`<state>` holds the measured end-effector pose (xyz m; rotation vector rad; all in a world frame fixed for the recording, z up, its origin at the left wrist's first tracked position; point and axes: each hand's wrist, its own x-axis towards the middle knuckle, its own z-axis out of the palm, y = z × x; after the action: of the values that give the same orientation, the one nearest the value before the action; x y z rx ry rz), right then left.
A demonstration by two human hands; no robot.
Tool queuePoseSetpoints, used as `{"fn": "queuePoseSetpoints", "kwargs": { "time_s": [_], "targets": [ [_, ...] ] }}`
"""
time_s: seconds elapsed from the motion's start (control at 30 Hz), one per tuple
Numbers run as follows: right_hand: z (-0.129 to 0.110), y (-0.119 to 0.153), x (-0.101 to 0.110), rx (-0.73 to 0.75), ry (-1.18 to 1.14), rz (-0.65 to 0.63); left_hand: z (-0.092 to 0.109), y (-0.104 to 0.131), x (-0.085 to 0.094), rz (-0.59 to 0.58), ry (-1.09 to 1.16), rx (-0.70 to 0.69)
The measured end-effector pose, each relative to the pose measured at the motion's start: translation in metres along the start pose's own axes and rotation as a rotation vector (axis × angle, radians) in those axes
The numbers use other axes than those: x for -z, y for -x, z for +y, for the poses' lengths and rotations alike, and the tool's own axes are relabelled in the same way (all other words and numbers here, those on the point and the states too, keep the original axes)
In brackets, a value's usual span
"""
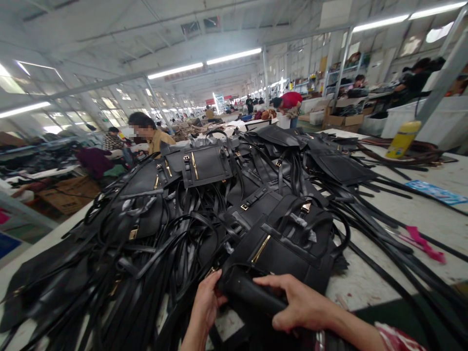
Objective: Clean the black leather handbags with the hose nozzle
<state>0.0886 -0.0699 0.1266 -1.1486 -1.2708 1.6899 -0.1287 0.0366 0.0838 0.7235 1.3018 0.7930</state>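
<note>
Bag [248,292] btwn L grip [206,298], R grip [302,304]

The bags [283,256] are plain black, their zips [261,249] gold, the counter [413,209] off-white. Towards three o'clock show a yellow bottle [403,140], a blue-and-white sheet [437,192] and a pink strip [424,245]; towards four, a red-and-white patterned sleeve [397,337].

Black bags [288,258] of smooth, leather-like material show a soft sheen. Gold-toned metal zips [261,249] gleam, while the pale tabletop [438,173] looks matt
</note>
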Motion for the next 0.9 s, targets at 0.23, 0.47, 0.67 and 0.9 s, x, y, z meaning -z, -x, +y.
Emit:
{"fn": "queuePoseSetpoints", "kwargs": {
  "time_s": [0.23,0.47,0.67,0.9],
  "targets": [
    [-0.013,-0.039,-0.012,0.028,-0.086,-0.005,-0.008,0.013,-0.004,-0.049,0.301,0.018],
    [-0.033,-0.032,-0.007,0.072,-0.122,0.086,-0.034,0.027,-0.020,-0.074,0.302,-0.184],
    [-0.031,-0.005,-0.007,0.060,-0.044,-0.025,-0.030,0.023,-0.020,-0.024,0.058,-0.307],
    [-0.060,0.017,0.008,0.258,0.014,0.337,0.074,-0.025,-0.059,0.067,0.033,-0.588]
  ]
}}
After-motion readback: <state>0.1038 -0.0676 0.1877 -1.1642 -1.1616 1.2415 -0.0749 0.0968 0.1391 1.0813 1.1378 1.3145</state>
